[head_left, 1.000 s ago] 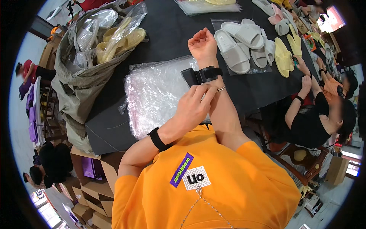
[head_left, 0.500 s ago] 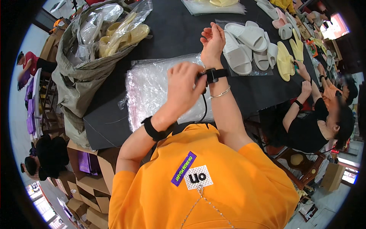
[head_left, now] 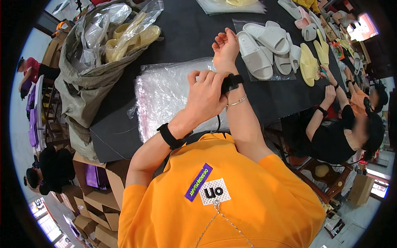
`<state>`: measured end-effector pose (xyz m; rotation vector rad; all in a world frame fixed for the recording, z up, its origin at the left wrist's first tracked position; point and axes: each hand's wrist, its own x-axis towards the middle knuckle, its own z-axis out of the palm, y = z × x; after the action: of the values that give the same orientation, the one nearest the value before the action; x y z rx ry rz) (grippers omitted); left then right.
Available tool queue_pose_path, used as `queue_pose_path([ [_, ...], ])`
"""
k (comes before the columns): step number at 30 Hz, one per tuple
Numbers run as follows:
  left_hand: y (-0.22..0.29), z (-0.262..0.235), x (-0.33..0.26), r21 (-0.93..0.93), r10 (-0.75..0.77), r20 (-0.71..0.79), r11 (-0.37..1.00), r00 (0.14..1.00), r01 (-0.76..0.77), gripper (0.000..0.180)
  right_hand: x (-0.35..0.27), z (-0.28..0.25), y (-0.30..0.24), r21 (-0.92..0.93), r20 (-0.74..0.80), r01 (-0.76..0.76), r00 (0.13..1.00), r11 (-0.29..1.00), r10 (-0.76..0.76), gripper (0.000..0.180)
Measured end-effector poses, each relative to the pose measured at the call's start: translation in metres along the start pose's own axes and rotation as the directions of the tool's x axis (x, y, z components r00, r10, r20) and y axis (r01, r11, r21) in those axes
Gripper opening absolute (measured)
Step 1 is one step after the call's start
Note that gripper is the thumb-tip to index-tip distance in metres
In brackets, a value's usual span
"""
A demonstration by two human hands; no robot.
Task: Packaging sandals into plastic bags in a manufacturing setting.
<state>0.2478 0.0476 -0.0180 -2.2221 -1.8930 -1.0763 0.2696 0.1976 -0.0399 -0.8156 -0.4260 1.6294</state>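
Note:
My left hand [head_left: 205, 93] reaches across and closes its fingers on a black strapped wrist device [head_left: 231, 83] worn on my right wrist. A thin black cable [head_left: 218, 123] hangs below it. My right hand [head_left: 226, 48] is held palm up past the device, fingers loosely curled and nothing in them. A silver bracelet [head_left: 237, 100] circles my right forearm, and a black band [head_left: 168, 135] sits on my left wrist. Under my hands lies a stack of clear plastic bags [head_left: 159, 101]. Several light grey slide slippers [head_left: 257, 60] lie on a clear bag right of my right hand.
At left stands a large grey-green sack [head_left: 89, 89] with bagged yellow slippers [head_left: 144, 39] on top. More clear bags [head_left: 231, 8] lie at the far edge. Yellow slippers [head_left: 308, 64] are at right, where a co-worker [head_left: 339, 134] in black sits. Cardboard boxes [head_left: 97, 204] crowd the lower left.
My left hand has shifted slightly right and turned over the wrist device, which now sits rotated and partly covered. My right hand has moved slightly left and down.

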Motion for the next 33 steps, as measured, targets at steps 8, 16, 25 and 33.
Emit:
queue_pose_path([
  [8, -0.001, 0.007, -0.013, -0.136, -0.042, -0.046, 0.990, 0.998, 0.035, 0.049, -0.006, 0.012, 0.008, -0.629, 0.632, 0.773, 0.572, 0.086, -0.522, 0.010],
  [16, 0.001, -0.014, -0.018, -0.055, 0.010, -0.006, 0.998, 1.000, -0.010, 0.042, -0.012, -0.005, 0.018, -0.487, 0.871, 0.714, 0.437, -0.504, -0.223, 0.014],
  [25, -0.006, 0.012, 0.010, 0.109, -0.151, 0.205, 0.985, 0.967, 0.131, 0.032, -0.053, -0.027, 0.032, 0.085, 0.796, 0.753, 0.343, -0.653, 0.499, 0.024],
  [33, -0.014, 0.034, -0.001, -0.073, -0.218, 0.223, 0.968, 0.950, 0.239, 0.024, -0.032, -0.059, 0.067, 0.011, 0.678, 0.781, 0.452, -0.624, 0.579, 0.024],
])
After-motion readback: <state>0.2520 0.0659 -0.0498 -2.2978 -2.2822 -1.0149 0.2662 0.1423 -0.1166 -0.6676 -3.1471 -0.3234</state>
